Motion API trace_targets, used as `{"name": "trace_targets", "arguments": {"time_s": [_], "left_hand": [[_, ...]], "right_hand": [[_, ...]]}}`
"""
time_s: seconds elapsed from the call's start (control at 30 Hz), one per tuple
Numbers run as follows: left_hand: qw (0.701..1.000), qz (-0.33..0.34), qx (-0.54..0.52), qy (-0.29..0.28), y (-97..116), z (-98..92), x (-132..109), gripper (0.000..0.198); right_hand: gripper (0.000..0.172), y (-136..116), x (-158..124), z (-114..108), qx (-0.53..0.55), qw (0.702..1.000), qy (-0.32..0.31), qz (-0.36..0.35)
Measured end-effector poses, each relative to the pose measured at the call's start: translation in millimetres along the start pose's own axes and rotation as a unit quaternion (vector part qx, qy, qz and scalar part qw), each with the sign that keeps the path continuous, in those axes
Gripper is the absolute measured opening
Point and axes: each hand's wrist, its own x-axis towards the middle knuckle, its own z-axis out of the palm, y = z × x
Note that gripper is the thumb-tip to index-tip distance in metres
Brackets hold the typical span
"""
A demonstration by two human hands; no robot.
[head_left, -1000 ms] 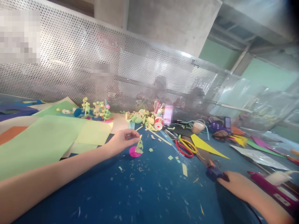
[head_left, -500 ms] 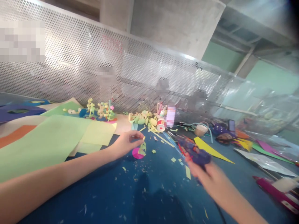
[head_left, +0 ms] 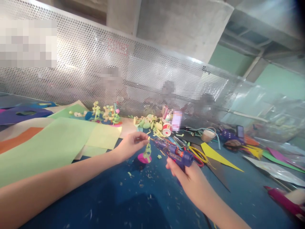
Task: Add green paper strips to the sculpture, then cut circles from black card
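My left hand (head_left: pixel 130 145) pinches the top of a curly green paper strip (head_left: pixel 148 149) that stands on a pink paper disc (head_left: pixel 144 158) on the blue table (head_left: pixel 147 197). My right hand (head_left: pixel 190 178) grips a purple glue gun (head_left: pixel 175 154), its nozzle pointing left and reaching the top of the strip beside my left fingertips. Small paper scraps lie around the disc.
Green, yellow and orange paper sheets (head_left: pixel 47 143) lie at the left. Finished paper figures (head_left: pixel 105 114) stand by a perforated metal screen (head_left: pixel 95 70). Red and yellow scissors (head_left: pixel 197 156), a yellow paper triangle (head_left: pixel 219 156), a tape roll (head_left: pixel 166 128) and a pink tool (head_left: pixel 286 198) lie at the right.
My right hand has lifted the purple glue gun from the table at the right and brought it left to the green strip. My left hand has kept hold of the strip.
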Motion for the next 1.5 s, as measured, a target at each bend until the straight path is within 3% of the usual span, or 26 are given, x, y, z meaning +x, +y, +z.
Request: {"name": "trace_targets", "arguments": {"time_s": [0.43, 1.5], "left_hand": [[1.000, 0.001, 0.003, -0.004, 2.8, -0.7, 0.1, 0.022], [1.000, -0.003, 0.005, 0.002, 0.5, -1.7, 1.7, 0.020]], "right_hand": [[0.034, 5.2, 1.9, 4.3, -0.005, 1.000, 0.013, -0.008], [0.043, 0.8, 2.7, 6.3, 0.002, 1.000, 0.001, 0.029]]}}
